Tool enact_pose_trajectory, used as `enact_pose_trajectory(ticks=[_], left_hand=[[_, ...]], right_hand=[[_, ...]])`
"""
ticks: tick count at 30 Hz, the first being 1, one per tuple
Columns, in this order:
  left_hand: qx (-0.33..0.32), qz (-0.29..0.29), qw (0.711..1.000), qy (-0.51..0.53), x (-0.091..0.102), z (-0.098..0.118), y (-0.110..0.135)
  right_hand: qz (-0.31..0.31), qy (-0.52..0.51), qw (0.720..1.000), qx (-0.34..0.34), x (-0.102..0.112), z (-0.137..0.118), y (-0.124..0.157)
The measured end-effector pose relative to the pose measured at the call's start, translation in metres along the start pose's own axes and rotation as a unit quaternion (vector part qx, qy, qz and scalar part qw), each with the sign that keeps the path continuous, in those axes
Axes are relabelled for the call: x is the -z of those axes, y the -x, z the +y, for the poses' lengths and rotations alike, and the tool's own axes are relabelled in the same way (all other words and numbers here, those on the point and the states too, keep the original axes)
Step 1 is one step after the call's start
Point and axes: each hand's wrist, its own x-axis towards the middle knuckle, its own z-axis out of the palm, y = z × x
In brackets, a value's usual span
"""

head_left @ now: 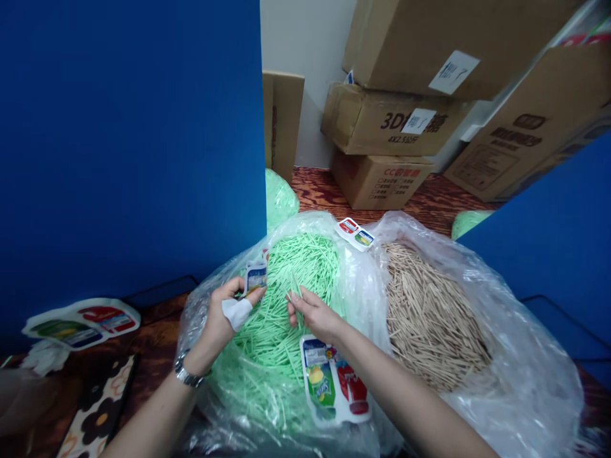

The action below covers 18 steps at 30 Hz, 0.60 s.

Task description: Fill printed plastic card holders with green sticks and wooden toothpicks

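Observation:
My left hand [223, 312], with a white bandage on the thumb and a watch on the wrist, is closed round a small printed packet [256, 276] held above the pile of green sticks [279, 305]. My right hand [312, 313] pinches a few green sticks at the top of that pile. The green sticks fill a clear plastic bag [224, 280]. A second clear bag to the right holds tan wooden sticks [429, 318]. A larger printed packet [337, 381] with drink pictures lies on the green pile under my right forearm.
Another printed packet [356, 232] rests between the two bags. More packets [83, 321] lie on the wooden table at the left. Blue partitions [128, 140] stand left and right. Cardboard boxes [396, 121] are stacked at the back. A patterned mat [102, 407] lies at lower left.

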Motion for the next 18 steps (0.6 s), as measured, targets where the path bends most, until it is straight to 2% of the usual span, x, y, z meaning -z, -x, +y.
enact_pose_trajectory(ticks=[4,7,10,13,15,18], left_hand=[[-0.006,0.000,1.000,-0.011,-0.004,-0.006,0.004],[-0.028,0.001,0.998,-0.052,-0.010,-0.006,0.009],[-0.082,-0.004,0.993,-0.089,-0.018,-0.002,0.014],[-0.149,-0.014,0.982,-0.112,-0.027,0.001,0.018],[-0.185,-0.021,0.975,-0.119,-0.033,0.003,0.020],[-0.225,-0.020,0.966,-0.123,-0.041,0.004,0.023]], right_hand=[[0.006,0.046,0.998,0.035,0.004,-0.008,0.004],[0.019,0.044,0.997,0.056,0.005,-0.026,0.010],[0.045,0.025,0.990,0.134,-0.001,-0.053,0.016],[0.067,0.014,0.967,0.244,-0.014,-0.078,0.019],[0.083,0.006,0.950,0.301,-0.025,-0.089,0.019],[0.106,0.024,0.933,0.343,-0.039,-0.092,0.020]])
